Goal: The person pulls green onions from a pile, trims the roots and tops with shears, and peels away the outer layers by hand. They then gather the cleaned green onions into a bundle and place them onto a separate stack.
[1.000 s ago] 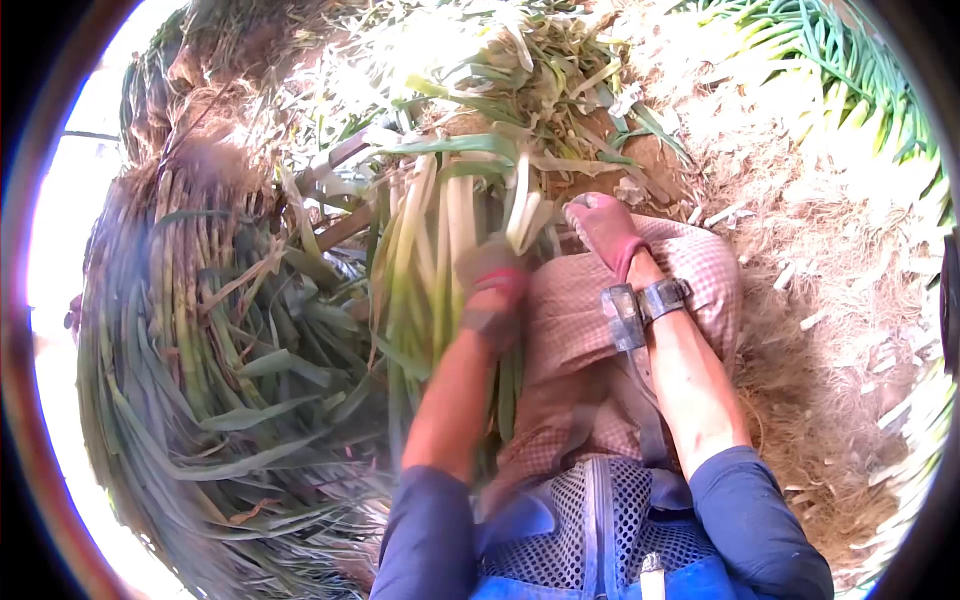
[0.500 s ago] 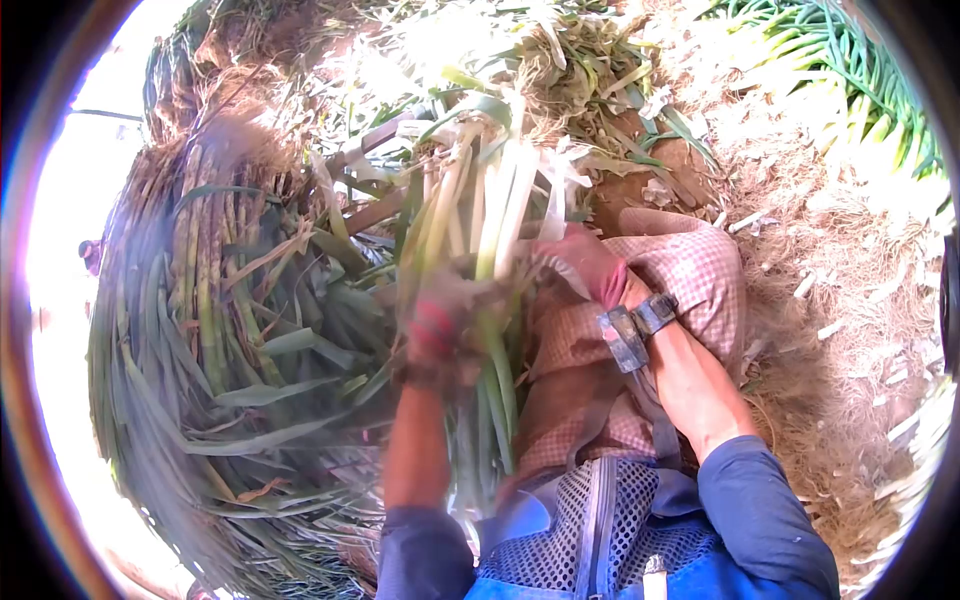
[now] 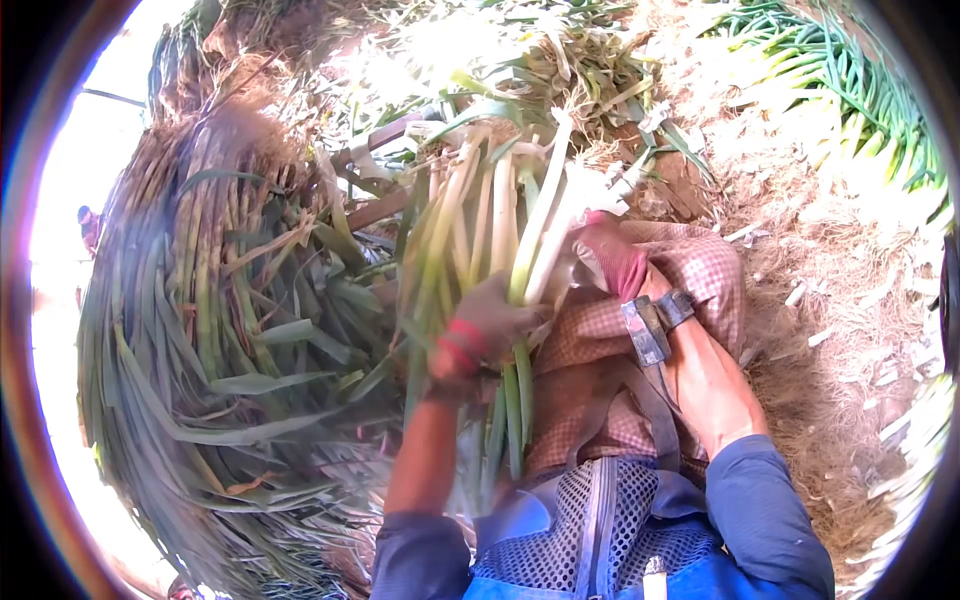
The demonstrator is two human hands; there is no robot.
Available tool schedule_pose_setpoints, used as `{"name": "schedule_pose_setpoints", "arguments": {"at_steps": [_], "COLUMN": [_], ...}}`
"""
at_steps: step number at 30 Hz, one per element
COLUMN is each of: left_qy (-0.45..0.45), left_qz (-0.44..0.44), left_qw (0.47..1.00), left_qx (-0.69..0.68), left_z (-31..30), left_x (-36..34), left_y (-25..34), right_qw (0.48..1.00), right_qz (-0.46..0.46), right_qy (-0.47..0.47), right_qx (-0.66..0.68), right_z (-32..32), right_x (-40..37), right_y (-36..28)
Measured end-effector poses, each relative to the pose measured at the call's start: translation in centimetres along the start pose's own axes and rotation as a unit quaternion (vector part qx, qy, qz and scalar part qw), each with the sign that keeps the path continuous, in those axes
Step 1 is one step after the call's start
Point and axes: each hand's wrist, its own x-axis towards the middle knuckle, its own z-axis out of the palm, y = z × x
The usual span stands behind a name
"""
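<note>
Green-onion bunch (image 3: 497, 215) is being clenched mid-stalk by L hand (image 3: 487, 327); R hand (image 3: 612, 256), touching bunch's white ends, grip unclear.

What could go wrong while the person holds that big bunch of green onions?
1. The left hand grips many stalks in one bunch; loose ones might slip out and fall onto the dusty ground.
2. The right hand is at the white ends, so a hard tug could snap a stalk.
3. The big pile lies close by; its leaves might tangle with the bunch.
</note>
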Motion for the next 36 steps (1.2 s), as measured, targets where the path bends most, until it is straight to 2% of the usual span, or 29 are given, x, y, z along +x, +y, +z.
{"name": "schedule_pose_setpoints", "arguments": {"at_steps": [2,3,4,5,6,7,8,9,10,11,13,15,17,18,19,20,21,22,24,25,27,28,29,31,33,34,35,36], "left_qy": [0.051,0.081,0.08,0.098,0.115,0.131,0.132,0.127,0.131,0.135,0.14,0.141,0.122,0.12,0.12,0.12,0.114,0.126,0.09,0.092,0.116,0.115,0.113,0.111,0.069,0.07,0.056,0.04], "left_qz": [-0.019,-0.001,0.0,-0.034,-0.068,-0.062,-0.062,-0.043,-0.052,-0.061,-0.038,-0.019,-0.027,-0.026,-0.03,-0.034,-0.032,-0.012,0.008,0.008,-0.035,-0.036,-0.037,-0.04,-0.074,-0.077,-0.083,-0.09], "left_qw": [0.985,0.985,0.985,0.981,0.975,0.984,0.984,0.985,0.989,0.989,0.989,0.99,0.992,0.992,0.992,0.992,0.991,0.992,0.994,0.993,0.992,0.992,0.993,0.993,0.99,0.989,0.982,0.971], "left_qx": [0.163,0.154,0.153,0.166,0.178,0.107,0.106,0.105,0.053,0.002,0.002,0.002,-0.01,-0.008,-0.004,0.0,-0.065,-0.029,-0.068,-0.068,0.027,0.029,0.017,0.007,0.102,0.105,0.162,0.218], "left_z": [0.1,0.2,0.0,-0.3,-0.6,-1.1,-1.9,-2.8,-2.9,-3.0,-3.1,-3.1,-3.2,-2.7,-1.5,-0.3,1.0,1.8,1.9,1.8,1.6,1.5,1.3,0.5,-0.6,-1.2,-1.6,-1.9], "left_x": [-0.2,-0.7,-1.0,-1.3,-1.6,-1.6,-1.6,-1.6,-2.0,-2.4,-3.0,-2.8,-1.5,-1.5,-1.7,-1.8,-2.0,-1.8,-2.5,-3.0,-4.1,-4.5,-4.6,-4.4,-4.3,-4.3,-4.6,-4.7], "left_y": [-0.4,-0.3,0.5,1.5,2.0,1.5,1.0,0.5,1.5,2.5,3.2,2.7,1.1,1.6,2.6,3.4,3.6,2.0,0.7,0.4,-0.1,-0.4,-0.5,-1.0,-1.8,-2.1,-2.4,-2.2], "right_qw": [0.998,0.981,0.942,0.924,0.835,0.783,0.766,0.733,0.719,0.679,0.568,0.598,0.748,0.816,0.915,0.898,0.902,0.939,0.949,0.97,0.972,0.964,0.968,0.962,0.964,0.965,0.976,0.976], "right_qz": [0.026,0.027,0.03,0.004,0.036,0.033,0.053,-0.002,0.042,0.039,0.038,0.034,0.067,0.059,0.054,0.086,0.147,0.084,0.129,0.027,-0.038,-0.075,-0.038,-0.033,-0.02,-0.009,-0.009,-0.006], "right_qy": [0.047,0.106,0.163,0.162,0.19,0.219,0.244,0.268,0.31,0.366,0.386,0.379,0.274,0.206,0.089,0.014,0.016,0.084,0.149,0.182,0.23,0.247,0.243,0.268,0.262,0.257,0.208,0.208], "right_qx": [-0.023,-0.159,-0.291,-0.346,-0.515,-0.582,-0.593,-0.625,-0.621,-0.635,-0.726,-0.705,-0.6,-0.537,-0.39,-0.43,-0.407,-0.321,-0.247,-0.161,-0.005,0.069,0.055,0.034,0.04,0.043,0.062,0.067], "right_z": [-0.3,0.1,0.4,0.6,0.8,-2.0,-3.6,-6.2,-5.5,-9.3,-8.5,-4.6,-0.2,1.0,2.9,4.0,5.1,6.0,4.4,2.3,1.5,1.2,0.4,2.1,-0.2,-0.1,-0.2,0.3], "right_x": [0.6,0.6,0.5,0.3,-0.2,0.5,0.2,0.0,-1.5,-1.4,-3.1,-5.0,-4.5,-3.9,-3.7,-2.6,-2.1,-1.8,-0.4,0.7,1.7,2.2,3.0,3.6,6.1,6.9,7.0,7.4], "right_y": [-0.5,-1.9,-3.6,-5.5,-8.4,-8.8,-10.4,-11.4,-14.4,-14.3,-16.6,-18.5,-17.5,-15.0,-12.6,-9.8,-7.8,-5.1,-2.8,-0.4,-1.1,-1.5,-0.4,0.5,4.8,5.4,6.1,6.3]}}
